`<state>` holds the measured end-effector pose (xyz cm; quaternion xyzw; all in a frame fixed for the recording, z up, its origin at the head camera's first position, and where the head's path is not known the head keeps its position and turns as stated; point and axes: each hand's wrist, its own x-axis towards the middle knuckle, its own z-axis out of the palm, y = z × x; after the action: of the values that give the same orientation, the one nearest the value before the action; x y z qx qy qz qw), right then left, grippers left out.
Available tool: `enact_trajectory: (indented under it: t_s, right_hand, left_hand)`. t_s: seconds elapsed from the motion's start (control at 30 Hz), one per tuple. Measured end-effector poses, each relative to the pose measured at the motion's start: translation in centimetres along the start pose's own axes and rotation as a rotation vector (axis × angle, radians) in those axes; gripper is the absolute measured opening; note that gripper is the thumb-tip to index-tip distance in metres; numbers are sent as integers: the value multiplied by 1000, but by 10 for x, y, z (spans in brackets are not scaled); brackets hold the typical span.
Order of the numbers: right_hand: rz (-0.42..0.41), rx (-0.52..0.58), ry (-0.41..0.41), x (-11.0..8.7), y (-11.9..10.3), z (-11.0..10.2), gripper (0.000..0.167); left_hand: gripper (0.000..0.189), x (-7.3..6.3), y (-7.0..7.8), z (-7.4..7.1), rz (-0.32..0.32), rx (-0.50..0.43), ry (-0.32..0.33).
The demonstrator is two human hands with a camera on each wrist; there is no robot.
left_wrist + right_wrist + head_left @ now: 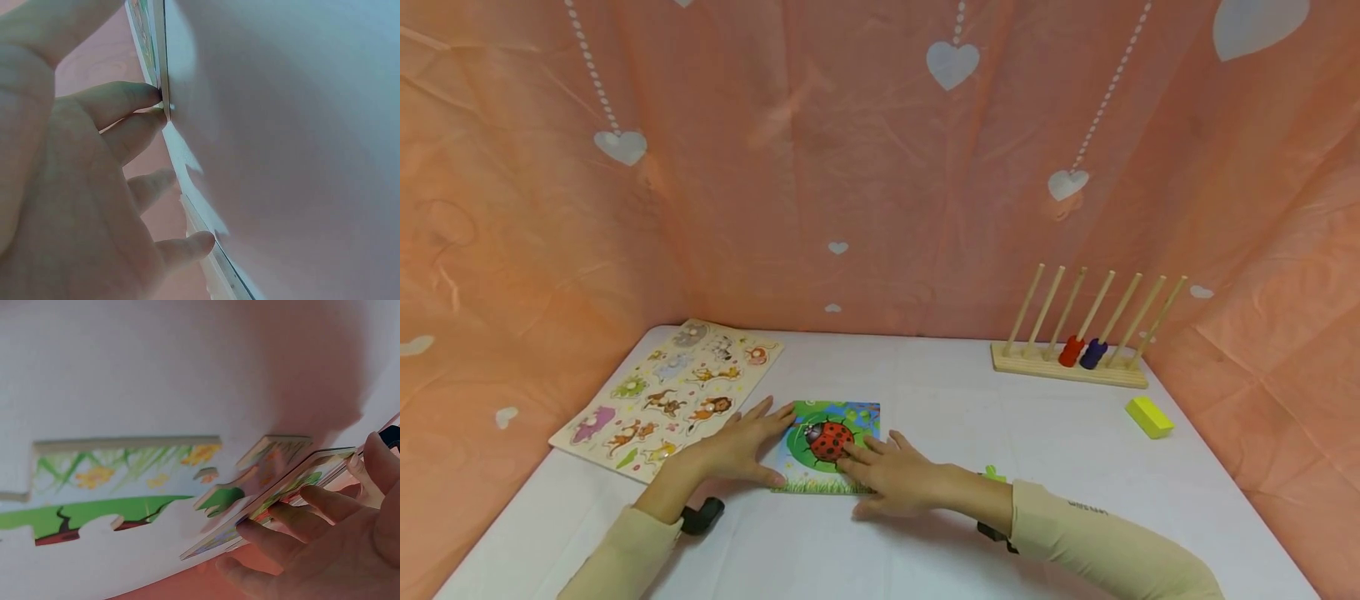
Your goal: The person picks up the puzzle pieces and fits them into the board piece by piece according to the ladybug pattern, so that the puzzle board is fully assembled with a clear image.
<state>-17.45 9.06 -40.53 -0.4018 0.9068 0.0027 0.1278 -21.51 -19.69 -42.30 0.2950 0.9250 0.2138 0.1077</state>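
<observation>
A square ladybug picture board (829, 440) with a green and blue background and a grass border lies flat between the hands. My left hand (737, 446) is spread along its left side, thumb near the lower corner and fingertips at the upper one. In the left wrist view, two fingertips touch the board's edge (161, 53). The right hand (898, 479) rests its extended fingers over the board's right part, partly covering the ladybug. Loose jigsaw pieces (125, 475) with flowers and grass lie beside the board in the right wrist view; the right forearm mostly hides them in the head view.
A wooden animal peg puzzle (673, 387) lies at the left on the white-covered table (925, 383). At the back right stands a wooden rack (1067, 367) of upright rods with red and blue beads. A yellow block (1148, 417) sits near the right edge. Pink curtains surround the table.
</observation>
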Motion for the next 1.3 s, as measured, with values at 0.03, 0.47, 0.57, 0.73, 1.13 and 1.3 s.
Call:
enact_trajectory:
  t_s: [0.03, 0.47, 0.57, 0.73, 1.13, 1.3]
  right_hand:
    - [0, -3, 0, 0, 0, 0, 71]
    - [20, -89, -13, 0, 0, -2, 72]
    - [16, -87, -10, -1, 0, -3, 73]
    - [3, -76, -3, -2, 1, -5, 72]
    - [-19, 227, 126, -15, 31, -7, 76]
    - [50, 322, 186, -27, 39, -1, 62]
  left_hand:
    - [101, 0, 0, 0, 5, 6, 1]
    - [101, 1, 1, -3, 11, -9, -17]
    - [103, 0, -2, -4, 32, -17, -21]
    - [103, 0, -7, -4, 64, -32, -21]
    - [102, 1, -5, -3, 54, -15, -8]
    - [100, 0, -5, -3, 45, -19, -10]
